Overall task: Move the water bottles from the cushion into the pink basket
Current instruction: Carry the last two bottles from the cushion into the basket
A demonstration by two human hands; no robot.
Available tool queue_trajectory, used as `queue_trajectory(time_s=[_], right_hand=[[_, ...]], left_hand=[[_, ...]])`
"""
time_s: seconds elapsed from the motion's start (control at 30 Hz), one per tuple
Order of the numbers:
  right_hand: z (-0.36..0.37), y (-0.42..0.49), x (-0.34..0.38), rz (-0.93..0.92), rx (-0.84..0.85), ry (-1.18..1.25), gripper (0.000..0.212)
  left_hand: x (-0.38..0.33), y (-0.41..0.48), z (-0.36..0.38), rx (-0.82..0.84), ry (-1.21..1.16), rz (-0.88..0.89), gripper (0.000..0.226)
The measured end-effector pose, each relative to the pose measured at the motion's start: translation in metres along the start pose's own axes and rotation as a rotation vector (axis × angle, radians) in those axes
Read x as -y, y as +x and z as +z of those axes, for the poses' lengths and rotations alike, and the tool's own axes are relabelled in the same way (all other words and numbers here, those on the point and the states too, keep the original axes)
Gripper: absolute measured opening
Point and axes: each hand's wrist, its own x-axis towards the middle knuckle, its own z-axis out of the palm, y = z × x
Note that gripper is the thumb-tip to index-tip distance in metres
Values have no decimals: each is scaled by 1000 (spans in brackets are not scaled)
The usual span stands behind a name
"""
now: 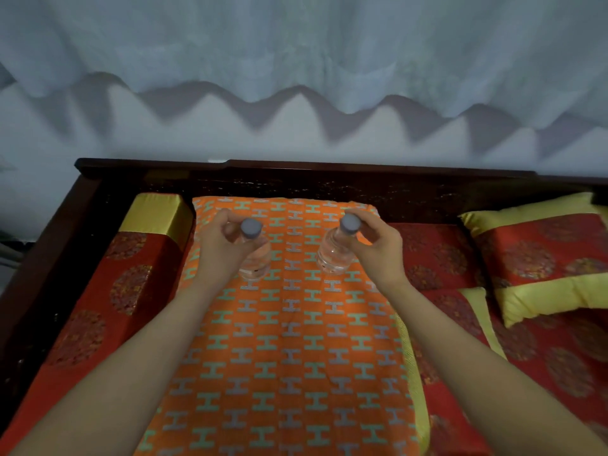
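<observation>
1. Left hand (223,245): fingers are curled round the neck of the left bottle (260,261), just below its grey cap (251,228). The hand covers the left side of the bottle.

2. Right hand (381,248): thumb and fingers pinch the neck of the right bottle (332,255), just below its grey cap (349,223).

3. Both bottles are clear, stand cap-up and sit over the far half of the orange cushion (289,340), side by side and apart. Whether their bases touch the cushion or are held just above it cannot be determined.

4. The cushion carries a repeated H pattern in green and grey and runs from near to far through the centre of the scene.

5. Surroundings: a red and gold bolster (131,274) lies along the left of the cushion. A red and yellow pillow (543,258) lies at the far right. A dark wooden frame (296,182) borders the far edge, with a pale curtain (296,60) beyond it.
</observation>
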Motion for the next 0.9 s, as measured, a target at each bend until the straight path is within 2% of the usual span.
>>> queue_trajectory(time_s=[0.27,0.4,0.5,0.7,0.9], right_hand=[[-74,-65,27,-59,-13,-81,46],[-119,-107,43,-60,-51,-99,44],[-146,-141,51,-54,-103,-104,42],[-206,-241,62,61,-235,-100,39],[-290,-361,66,223,-455,-115,41]], left_hand=[[-51,-65,18,46,-38,25,36],[-73,-96,34,91,-55,-8,42],[-84,-117,41,117,-51,36,41],[-104,-190,75,230,-67,89,40],[-139,-278,135,446,-128,138,44]])
